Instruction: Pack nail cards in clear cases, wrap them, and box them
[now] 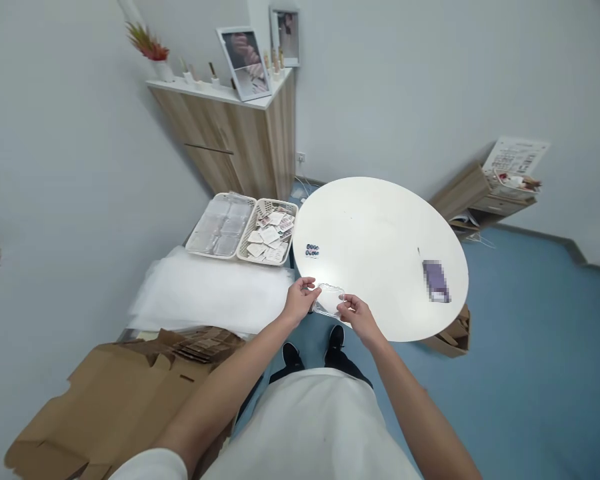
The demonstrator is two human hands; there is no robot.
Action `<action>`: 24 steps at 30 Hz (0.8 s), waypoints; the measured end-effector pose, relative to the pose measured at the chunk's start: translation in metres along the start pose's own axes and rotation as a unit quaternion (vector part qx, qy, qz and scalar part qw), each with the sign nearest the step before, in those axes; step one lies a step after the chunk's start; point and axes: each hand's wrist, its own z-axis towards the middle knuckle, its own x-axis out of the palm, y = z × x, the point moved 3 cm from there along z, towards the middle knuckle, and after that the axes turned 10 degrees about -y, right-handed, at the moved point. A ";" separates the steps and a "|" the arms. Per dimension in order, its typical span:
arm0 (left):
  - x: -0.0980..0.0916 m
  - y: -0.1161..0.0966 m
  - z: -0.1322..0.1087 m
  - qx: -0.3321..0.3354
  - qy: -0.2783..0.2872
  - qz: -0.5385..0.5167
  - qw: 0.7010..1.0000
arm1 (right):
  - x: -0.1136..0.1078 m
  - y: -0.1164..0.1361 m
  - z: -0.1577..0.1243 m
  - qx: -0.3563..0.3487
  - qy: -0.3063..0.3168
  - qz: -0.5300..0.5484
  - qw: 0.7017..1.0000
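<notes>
Between my two hands is a small clear plastic case (329, 299), held at the near left edge of the round white table (375, 227). My left hand (301, 299) pinches its left side, with the thumb on the near face. On the right side, my right hand (356, 315) grips the case between thumb and fingers. A little beyond my left hand, a small set of dark, shiny oval pieces (312, 251) in two rows lies on the table.
Left of the table stand a basket of clear plastic packs (221, 225) and a basket of small white packets (270, 235). White sheets (215, 290) and flattened cardboard boxes (125, 393) lie nearer. A blurred purple item (436, 280) rests on the table's right. A wooden cabinet (240, 140) stands behind.
</notes>
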 end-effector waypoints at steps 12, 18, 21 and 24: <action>0.102 0.010 -0.010 0.089 0.177 0.212 0.957 | -0.128 -0.017 0.027 0.016 -0.078 0.068 0.995; 0.152 0.002 -0.002 0.203 0.264 0.328 0.884 | -0.166 -0.017 0.056 0.026 -0.022 0.074 0.997; 0.175 0.004 0.003 0.220 0.254 0.333 0.881 | -0.180 -0.015 0.065 0.028 -0.021 0.070 0.997; 0.188 0.005 0.004 0.225 0.237 0.333 0.884 | -0.191 -0.013 0.073 0.028 -0.019 0.052 0.998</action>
